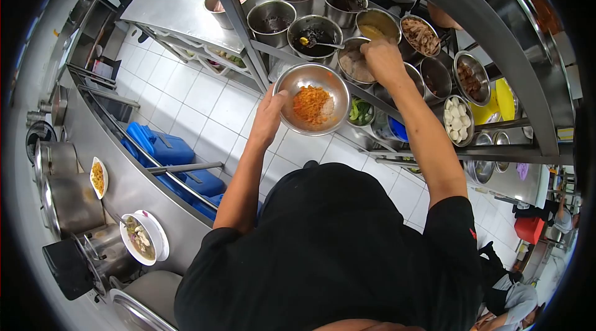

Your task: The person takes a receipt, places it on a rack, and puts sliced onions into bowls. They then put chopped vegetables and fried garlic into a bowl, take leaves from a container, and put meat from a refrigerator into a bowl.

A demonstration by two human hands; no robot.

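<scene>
My left hand (271, 112) grips the left rim of a steel mixing bowl (340, 100), thumb over the edge. Finely shredded orange food (310, 104) lies inside it, beside a small heap of pale granules (328, 106). To the right, my right hand (382, 56) reaches over a steel pot of whitish contents (356, 65), just in front of a pot of yellowish contents (374, 25). Its fingers point down and look drawn together; whatever they pinch, if anything, is hidden. A spoon (329, 45) rests in a nearby pot of dark contents (313, 28).
Around the pots stand a container of shredded meat (419, 38) and a bowl of white balls (457, 121). A metal shelf post (230, 14) rises between pots and steel table (167, 2). Blue jerrycans (162, 145) and a counter with a soup bowl (138, 239) are left.
</scene>
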